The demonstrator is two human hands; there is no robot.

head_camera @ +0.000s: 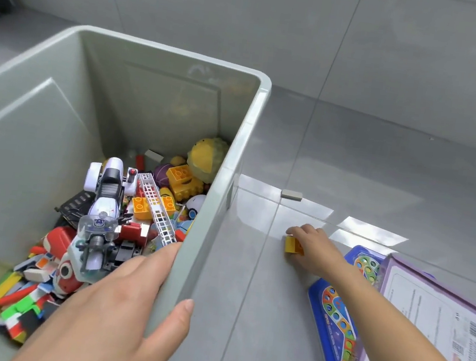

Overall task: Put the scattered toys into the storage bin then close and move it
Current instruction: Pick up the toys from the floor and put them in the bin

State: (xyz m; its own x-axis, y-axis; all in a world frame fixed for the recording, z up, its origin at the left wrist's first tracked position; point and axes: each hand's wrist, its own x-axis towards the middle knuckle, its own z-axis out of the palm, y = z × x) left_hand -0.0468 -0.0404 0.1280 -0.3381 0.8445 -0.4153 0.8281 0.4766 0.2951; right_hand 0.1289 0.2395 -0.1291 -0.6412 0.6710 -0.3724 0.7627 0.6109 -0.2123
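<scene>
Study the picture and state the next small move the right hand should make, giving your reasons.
Probably lift the yellow block off the floor and carry it left over the rim of the bin, then drop it in. The right hand curls round the block, the left hand grips the rim, steadying the bin, and the bin stands open with toys inside.

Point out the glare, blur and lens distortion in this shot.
Head view: bright reflected patches glare on the glossy floor just beyond the right hand, which grips the yellow brick. Head view: wide-angle bending bows the rim of the storage bin, which the left hand grips. Head view: print on the purple box at the frame edge is too soft to read, and shadows are faint.
</scene>
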